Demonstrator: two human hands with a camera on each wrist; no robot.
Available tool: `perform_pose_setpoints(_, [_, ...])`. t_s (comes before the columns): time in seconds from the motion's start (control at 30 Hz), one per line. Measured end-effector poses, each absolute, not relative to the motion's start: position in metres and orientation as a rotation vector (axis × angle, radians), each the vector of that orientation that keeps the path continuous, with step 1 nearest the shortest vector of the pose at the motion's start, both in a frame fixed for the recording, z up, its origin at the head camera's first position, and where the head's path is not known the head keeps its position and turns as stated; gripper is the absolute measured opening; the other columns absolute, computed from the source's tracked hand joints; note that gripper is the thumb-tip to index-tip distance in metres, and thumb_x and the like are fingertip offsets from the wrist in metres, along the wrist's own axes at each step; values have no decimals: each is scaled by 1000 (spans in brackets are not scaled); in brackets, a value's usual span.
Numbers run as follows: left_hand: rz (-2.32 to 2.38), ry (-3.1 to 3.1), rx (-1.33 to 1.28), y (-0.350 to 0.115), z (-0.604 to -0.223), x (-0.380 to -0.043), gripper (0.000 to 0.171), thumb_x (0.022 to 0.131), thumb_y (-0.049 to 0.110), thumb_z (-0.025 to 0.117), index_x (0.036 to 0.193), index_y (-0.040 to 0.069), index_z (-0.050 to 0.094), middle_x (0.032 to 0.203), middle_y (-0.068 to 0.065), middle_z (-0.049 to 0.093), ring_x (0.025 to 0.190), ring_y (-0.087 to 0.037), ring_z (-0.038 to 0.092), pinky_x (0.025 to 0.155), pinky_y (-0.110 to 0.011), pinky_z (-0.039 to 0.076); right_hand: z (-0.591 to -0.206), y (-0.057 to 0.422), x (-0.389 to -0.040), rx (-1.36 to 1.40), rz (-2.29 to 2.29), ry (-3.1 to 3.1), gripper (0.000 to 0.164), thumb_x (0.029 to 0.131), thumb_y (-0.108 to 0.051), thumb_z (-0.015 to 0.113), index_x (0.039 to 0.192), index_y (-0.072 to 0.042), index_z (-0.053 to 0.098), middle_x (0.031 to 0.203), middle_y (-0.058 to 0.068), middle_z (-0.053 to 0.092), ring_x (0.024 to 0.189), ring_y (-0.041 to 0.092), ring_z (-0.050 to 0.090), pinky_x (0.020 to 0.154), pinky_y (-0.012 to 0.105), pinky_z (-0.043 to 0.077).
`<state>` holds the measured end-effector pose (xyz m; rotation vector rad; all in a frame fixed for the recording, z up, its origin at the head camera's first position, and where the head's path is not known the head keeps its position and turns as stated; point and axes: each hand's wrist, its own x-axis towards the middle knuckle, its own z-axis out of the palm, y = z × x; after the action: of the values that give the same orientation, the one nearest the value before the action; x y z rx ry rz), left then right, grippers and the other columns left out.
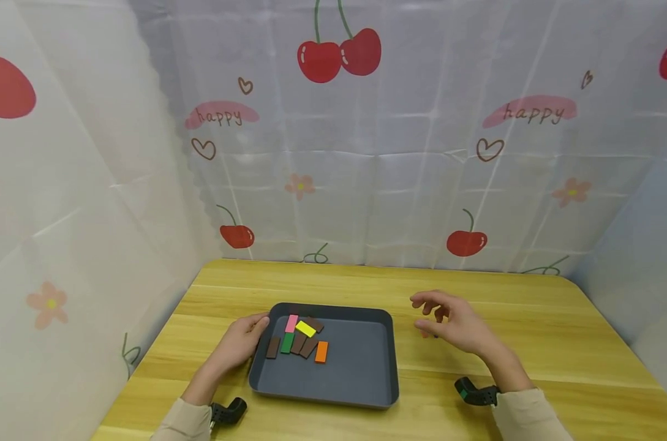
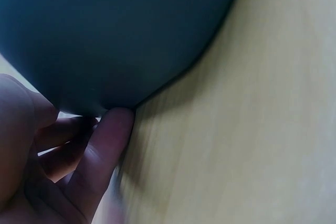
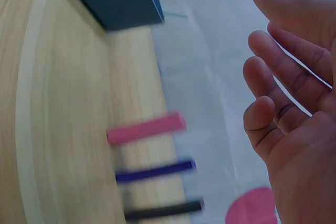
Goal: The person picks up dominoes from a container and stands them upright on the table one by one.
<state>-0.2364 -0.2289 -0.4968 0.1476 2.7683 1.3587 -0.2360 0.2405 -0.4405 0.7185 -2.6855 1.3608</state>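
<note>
My left hand (image 1: 239, 343) grips the left wall of a dark grey tray (image 1: 355, 367), thumb against its edge; the left wrist view shows the fingers (image 2: 65, 132) on the wall's other side. Inside the tray, toward its left, lie a pink domino (image 1: 291, 323), a yellow one (image 1: 305, 329), a green one (image 1: 286, 343), an orange one (image 1: 321, 352) and several brown ones (image 1: 273, 347). Right of the tray, my right hand (image 1: 462, 324) hovers above the table, fingers loosely bent and holding nothing. Below it stand a pink domino (image 3: 147, 128), a blue one (image 3: 156, 171) and a black one (image 3: 165, 210), spaced in a row.
A light wooden table (image 1: 322, 278) carries everything. Behind it hangs a white curtain (image 1: 366, 184) printed with cherries, and more of the same cloth closes off both sides. Black wrist mounts (image 1: 476, 392) sit on both wrists.
</note>
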Motion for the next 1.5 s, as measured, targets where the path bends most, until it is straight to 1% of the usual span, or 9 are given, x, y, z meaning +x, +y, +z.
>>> perform_pose_setpoints(0.13, [1347, 2782, 161, -228, -498, -237, 46, 111, 32, 47, 146, 3, 58, 143, -16, 63, 140, -37, 54, 116, -57, 44, -441, 225, -239, 788, 1410, -2658, 39, 90, -18, 82, 126, -21, 69, 116, 16, 68, 85, 16, 61, 53, 27, 54])
perform_pose_setpoints(0.2, [1347, 2783, 162, -228, -499, -237, 46, 111, 31, 47, 146, 3, 58, 143, -16, 63, 140, -37, 54, 116, -56, 44, -441, 218, -240, 825, 1397, -2643, 38, 90, -18, 82, 126, -21, 69, 115, 15, 69, 89, 19, 61, 57, 26, 54])
perform_pose_setpoints(0.37, [1362, 2773, 165, -229, -500, -239, 45, 112, 31, 46, 146, 4, 58, 144, -15, 63, 140, -36, 53, 117, -56, 44, -438, 202, -243, 891, 1333, -2642, 37, 90, -22, 82, 125, -23, 70, 112, 6, 72, 93, 21, 62, 71, 24, 51])
perform_pose_setpoints(0.6, [1361, 2769, 167, -230, -501, -239, 46, 112, 31, 46, 147, 4, 57, 144, -14, 62, 141, -36, 53, 117, -56, 44, -429, 176, -247, 958, 1288, -2660, 39, 90, -26, 81, 127, -26, 69, 114, -5, 71, 95, 18, 63, 76, 27, 52])
perform_pose_setpoints(0.73, [1363, 2773, 162, -230, -500, -239, 45, 112, 31, 46, 146, 4, 58, 144, -15, 63, 140, -36, 54, 116, -56, 44, -422, 162, -248, 1027, 1293, -2653, 40, 91, -26, 81, 128, -25, 69, 117, -2, 71, 95, 13, 62, 78, 28, 54])
perform_pose_setpoints(0.93, [1373, 2766, 167, -229, -498, -239, 45, 111, 30, 47, 147, 5, 58, 144, -14, 63, 140, -36, 54, 116, -56, 45, -418, 144, -251, 1113, 1299, -2658, 41, 91, -25, 80, 131, -22, 68, 121, 3, 71, 96, 11, 61, 79, 27, 56])
perform_pose_setpoints(1.13, [1359, 2778, 173, -229, -496, -237, 47, 111, 32, 47, 146, 3, 58, 143, -16, 63, 139, -37, 54, 115, -57, 45, -416, 129, -255, 1164, 1278, -2671, 41, 91, -24, 80, 131, -22, 68, 122, 2, 70, 98, 11, 62, 80, 28, 56])
perform_pose_setpoints(1.4, [1350, 2780, 181, -228, -495, -236, 47, 111, 33, 47, 146, 3, 58, 142, -17, 63, 138, -38, 55, 115, -57, 46, -423, 114, -264, 1251, 1265, -2697, 40, 92, -24, 79, 130, -14, 70, 116, 4, 72, 96, 16, 62, 72, 25, 53])
perform_pose_setpoints(1.5, [1354, 2779, 171, -228, -495, -237, 46, 111, 32, 47, 145, 4, 59, 141, -16, 64, 138, -37, 56, 115, -57, 46, -427, 110, -267, 1262, 1261, -2732, 38, 93, -25, 79, 129, -16, 70, 116, 5, 72, 96, 18, 63, 70, 24, 51])
